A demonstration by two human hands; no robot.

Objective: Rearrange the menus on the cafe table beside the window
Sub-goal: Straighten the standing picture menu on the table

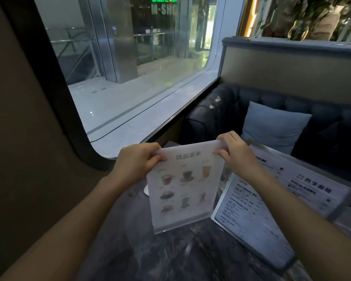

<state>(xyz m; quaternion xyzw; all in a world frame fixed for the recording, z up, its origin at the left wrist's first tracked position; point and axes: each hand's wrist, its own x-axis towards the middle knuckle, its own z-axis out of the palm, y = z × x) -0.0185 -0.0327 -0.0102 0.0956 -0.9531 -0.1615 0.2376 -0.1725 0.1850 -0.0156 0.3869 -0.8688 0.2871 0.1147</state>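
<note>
Dark marbled stone makes up the tabletop (180, 258), and at its centre stands the drinks menu (182, 185), a pale sheet in a clear acrylic holder, upright with its lower edge on the stone and its face of cup pictures toward the camera. Both hands are clamped on its top edge: the left hand (138, 161) pinches the corner at 10 o'clock, the right hand (235, 151) the corner at 2 o'clock, thumbs on the front and fingers curled over the back.

At 3 o'clock from the stand lies a flat text menu (249, 216) in a dark frame, its near edge just beside the holder's base; the right forearm crosses above it and hides part of it. A second printed menu (304, 183) lies beyond, at 2 o'clock, overlapping the first. A small white object (146, 190) peeks out at 9 o'clock from behind the stand, mostly hidden.

At 12 o'clock beyond the tabletop a dark tufted sofa (332, 118) carries a light blue cushion (272, 124). The window (140, 57) runs from 10 to 12 o'clock, its pale sill close to the tabletop's far edge.
</note>
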